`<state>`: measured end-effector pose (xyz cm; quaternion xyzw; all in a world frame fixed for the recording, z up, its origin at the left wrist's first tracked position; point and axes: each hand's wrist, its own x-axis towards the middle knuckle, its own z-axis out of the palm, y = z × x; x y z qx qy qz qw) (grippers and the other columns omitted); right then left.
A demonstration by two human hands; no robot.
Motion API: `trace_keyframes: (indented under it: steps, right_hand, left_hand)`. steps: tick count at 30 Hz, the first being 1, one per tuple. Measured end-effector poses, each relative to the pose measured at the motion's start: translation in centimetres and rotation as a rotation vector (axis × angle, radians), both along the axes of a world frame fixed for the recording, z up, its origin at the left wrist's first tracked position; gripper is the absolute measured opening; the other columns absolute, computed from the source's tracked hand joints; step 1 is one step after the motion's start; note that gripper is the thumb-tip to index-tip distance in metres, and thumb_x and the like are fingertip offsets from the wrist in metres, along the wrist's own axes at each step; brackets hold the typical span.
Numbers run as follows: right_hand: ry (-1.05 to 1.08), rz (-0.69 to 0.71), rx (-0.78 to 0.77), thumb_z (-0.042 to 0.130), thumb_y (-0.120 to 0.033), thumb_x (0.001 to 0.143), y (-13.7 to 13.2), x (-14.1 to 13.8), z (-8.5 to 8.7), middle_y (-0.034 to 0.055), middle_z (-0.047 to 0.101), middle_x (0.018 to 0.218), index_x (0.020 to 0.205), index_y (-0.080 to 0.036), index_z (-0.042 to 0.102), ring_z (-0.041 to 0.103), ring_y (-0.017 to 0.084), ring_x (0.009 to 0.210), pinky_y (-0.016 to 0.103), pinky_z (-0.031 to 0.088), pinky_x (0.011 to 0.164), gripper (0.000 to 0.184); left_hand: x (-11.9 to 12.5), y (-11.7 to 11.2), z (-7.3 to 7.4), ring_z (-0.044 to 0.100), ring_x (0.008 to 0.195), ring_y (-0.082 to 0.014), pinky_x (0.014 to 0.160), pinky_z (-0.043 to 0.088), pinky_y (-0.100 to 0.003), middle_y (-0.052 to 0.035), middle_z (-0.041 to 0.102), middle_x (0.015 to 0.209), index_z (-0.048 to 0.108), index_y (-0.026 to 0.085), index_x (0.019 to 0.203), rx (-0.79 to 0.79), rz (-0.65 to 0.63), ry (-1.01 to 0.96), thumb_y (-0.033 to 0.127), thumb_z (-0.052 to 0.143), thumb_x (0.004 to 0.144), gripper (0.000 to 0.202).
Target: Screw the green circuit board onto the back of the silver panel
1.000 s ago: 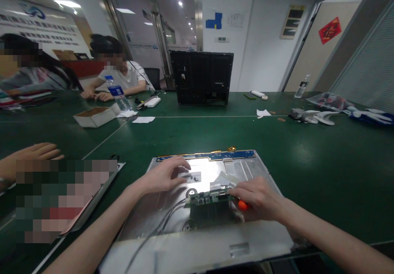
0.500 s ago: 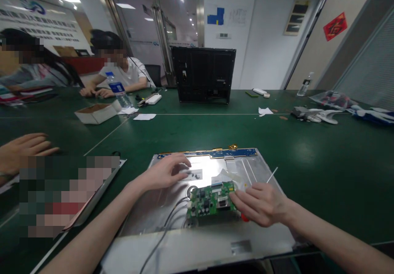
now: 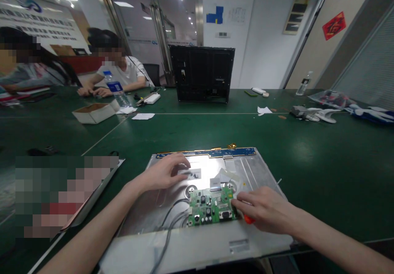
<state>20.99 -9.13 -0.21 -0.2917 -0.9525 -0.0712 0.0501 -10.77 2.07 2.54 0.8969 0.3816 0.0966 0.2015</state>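
A flat metal-backed display panel (image 3: 144, 208) lies before me with a green circuit board (image 3: 212, 206) on its middle. Cables (image 3: 168, 237) run from the board's left side toward me. My left hand (image 3: 168, 170) rests on the panel's upper left, fingers curved and apart, beside several small dark screws (image 3: 194, 176). At the board's right edge are the fingertips of my right hand (image 3: 266, 208). It is closed round a screwdriver whose red end (image 3: 248, 219) shows under the fingers; the thin shaft sticks out behind the hand. A flat ribbon cable (image 3: 215, 184) meets the board's far edge.
A blue circuit strip (image 3: 230, 152) lines the panel's far edge. Beyond stand a black monitor back (image 3: 203, 74), an open white box (image 3: 95, 113) and a water bottle (image 3: 118, 91). White gloves (image 3: 320, 114) lie right. Two people sit at the far left.
The circuit board, tilted before, now lies flatter on the panel. My right hand has shifted slightly down and right. Another person's hand at the left has gone from view.
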Motion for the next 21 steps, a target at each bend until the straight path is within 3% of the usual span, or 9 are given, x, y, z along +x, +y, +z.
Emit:
trace_keyframes:
  steps: [4,7,13,21]
  right_hand:
    - [0.154,-0.232,-0.218,0.060,-0.036,0.086,0.5,-0.1,0.4,0.0061,0.067,0.093,0.124,-0.018,0.055,0.060,0.016,0.067,0.027,0.031,0.053,0.042]
    - [0.182,-0.294,-0.319,0.060,-0.050,0.084,0.8,-0.5,0.8,0.0089,0.068,0.095,0.131,-0.019,0.053,0.062,0.020,0.074,0.028,0.035,0.059,0.056]
    - [0.197,-0.293,-0.416,0.064,-0.057,0.079,1.5,-0.7,0.7,0.0082,0.068,0.092,0.135,-0.020,0.051,0.062,0.022,0.076,0.029,0.036,0.060,0.069]
    - [0.205,-0.278,-0.417,0.067,-0.056,0.078,1.8,-0.7,0.8,0.0075,0.067,0.094,0.135,-0.020,0.050,0.061,0.021,0.077,0.030,0.039,0.062,0.069]
  left_hand:
    - [0.3,-0.3,0.1,0.056,0.102,-0.0259,0.090,0.042,-0.037,-0.0069,0.061,0.109,0.061,0.020,0.103,-0.036,-0.022,-0.016,0.039,0.064,0.080,0.030]
    - [0.5,-0.6,0.2,0.053,0.110,-0.0266,0.096,0.039,-0.037,-0.0065,0.059,0.115,0.060,0.021,0.107,-0.065,-0.039,-0.022,0.041,0.068,0.078,0.036]
    - [0.7,-0.9,-0.1,0.046,0.121,-0.0288,0.103,0.033,-0.040,-0.0050,0.053,0.127,0.058,0.025,0.115,-0.086,-0.063,0.015,0.045,0.074,0.072,0.050]
    - [0.8,-0.8,-0.8,0.040,0.126,-0.0298,0.105,0.031,-0.044,-0.0050,0.049,0.133,0.057,0.028,0.118,-0.066,-0.069,0.045,0.043,0.077,0.070,0.054]
